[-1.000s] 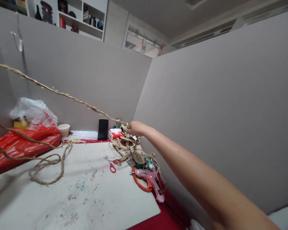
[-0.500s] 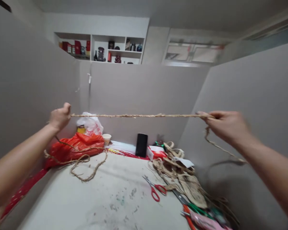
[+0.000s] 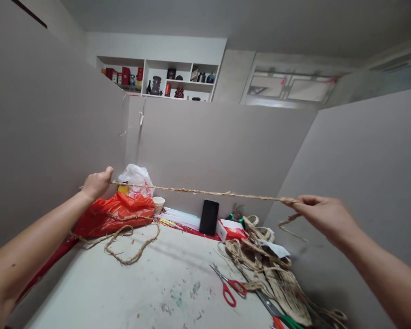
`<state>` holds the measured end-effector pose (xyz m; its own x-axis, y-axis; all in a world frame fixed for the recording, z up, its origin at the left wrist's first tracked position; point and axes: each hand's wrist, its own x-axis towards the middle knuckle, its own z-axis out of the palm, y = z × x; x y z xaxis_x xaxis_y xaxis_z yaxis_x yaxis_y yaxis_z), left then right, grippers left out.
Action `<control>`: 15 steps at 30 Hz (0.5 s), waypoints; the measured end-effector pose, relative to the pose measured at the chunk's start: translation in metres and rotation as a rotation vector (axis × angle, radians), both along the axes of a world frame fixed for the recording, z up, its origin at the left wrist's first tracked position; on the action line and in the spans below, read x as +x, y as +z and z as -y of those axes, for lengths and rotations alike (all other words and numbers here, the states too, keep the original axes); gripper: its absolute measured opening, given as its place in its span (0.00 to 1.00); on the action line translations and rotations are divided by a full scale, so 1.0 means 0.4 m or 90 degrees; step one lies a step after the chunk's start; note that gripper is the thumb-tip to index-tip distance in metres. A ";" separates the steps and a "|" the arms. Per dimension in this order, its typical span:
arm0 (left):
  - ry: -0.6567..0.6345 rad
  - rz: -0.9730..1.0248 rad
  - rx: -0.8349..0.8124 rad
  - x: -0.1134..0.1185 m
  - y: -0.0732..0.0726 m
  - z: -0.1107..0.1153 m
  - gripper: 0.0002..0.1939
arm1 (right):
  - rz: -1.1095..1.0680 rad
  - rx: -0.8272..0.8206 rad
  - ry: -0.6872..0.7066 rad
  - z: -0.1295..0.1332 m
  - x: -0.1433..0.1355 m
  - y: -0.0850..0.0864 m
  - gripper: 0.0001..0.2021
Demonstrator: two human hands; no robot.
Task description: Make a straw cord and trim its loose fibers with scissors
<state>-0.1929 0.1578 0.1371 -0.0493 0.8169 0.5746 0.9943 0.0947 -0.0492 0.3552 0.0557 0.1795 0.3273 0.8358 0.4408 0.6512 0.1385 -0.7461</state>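
Note:
A twisted straw-coloured rope [image 3: 195,191] is stretched taut between my two hands above the table, sloping slightly down to the right. My left hand [image 3: 97,183] is closed in a fist round its left part, thumb up. My right hand [image 3: 324,214] pinches the other end between thumb and fingers, and a short loose tail hangs below it. The slack of the rope beyond my left hand lies looped on the table and across a red plastic bag [image 3: 116,214].
Red-handled scissors [image 3: 228,285] lie open on the white table [image 3: 150,292]. To the right are a heap of plaited straw cord [image 3: 274,278] and larger shears [image 3: 269,304]. A black phone [image 3: 208,217], a tissue box [image 3: 231,230] and a paper cup [image 3: 158,204] stand along the back. Grey partitions enclose three sides.
Both hands have come lower in view with the rope still taut, the right one more, so it now slopes. The tail by my right hand has swung. The camera view has shifted.

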 end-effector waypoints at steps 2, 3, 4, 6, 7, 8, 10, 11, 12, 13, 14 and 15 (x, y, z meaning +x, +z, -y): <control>-0.012 0.002 -0.022 0.005 -0.021 0.003 0.15 | -0.021 -0.090 0.085 0.016 -0.011 -0.009 0.16; -0.021 0.006 -0.034 0.009 -0.032 0.005 0.14 | -0.033 -0.133 0.135 0.030 -0.017 -0.011 0.13; -0.033 0.010 -0.047 0.013 -0.042 0.008 0.12 | -0.054 -0.172 0.202 0.046 -0.024 -0.012 0.11; -0.062 0.023 -0.068 0.025 -0.060 0.010 0.11 | -0.122 -0.188 0.284 0.079 -0.040 -0.011 0.12; -0.080 0.032 -0.075 0.032 -0.068 0.007 0.11 | -0.167 -0.170 0.296 0.093 -0.049 -0.011 0.15; -0.071 0.052 -0.068 0.040 -0.074 -0.001 0.10 | -0.225 -0.132 0.298 0.103 -0.059 -0.011 0.17; -0.081 0.083 -0.066 0.060 -0.084 -0.026 0.12 | -0.294 -0.073 0.275 0.110 -0.081 -0.015 0.20; -0.085 0.095 -0.064 0.072 -0.087 -0.040 0.12 | -0.304 -0.061 0.259 0.109 -0.092 -0.020 0.21; -0.090 0.118 -0.041 0.087 -0.089 -0.052 0.13 | -0.316 -0.042 0.244 0.106 -0.103 -0.025 0.21; -0.117 0.160 -0.014 0.104 -0.090 -0.060 0.13 | -0.325 -0.026 0.229 0.102 -0.115 -0.032 0.21; -0.170 0.214 0.011 0.123 -0.090 -0.064 0.13 | -0.334 -0.008 0.217 0.097 -0.128 -0.039 0.21; -0.231 0.270 0.034 0.144 -0.089 -0.064 0.12 | -0.345 0.009 0.207 0.093 -0.142 -0.046 0.21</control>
<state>-0.1353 0.1832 0.1014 -0.0063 0.7945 0.6073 0.8950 -0.2663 0.3577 0.2984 0.0183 0.1610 0.2372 0.9254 0.2956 0.1047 0.2782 -0.9548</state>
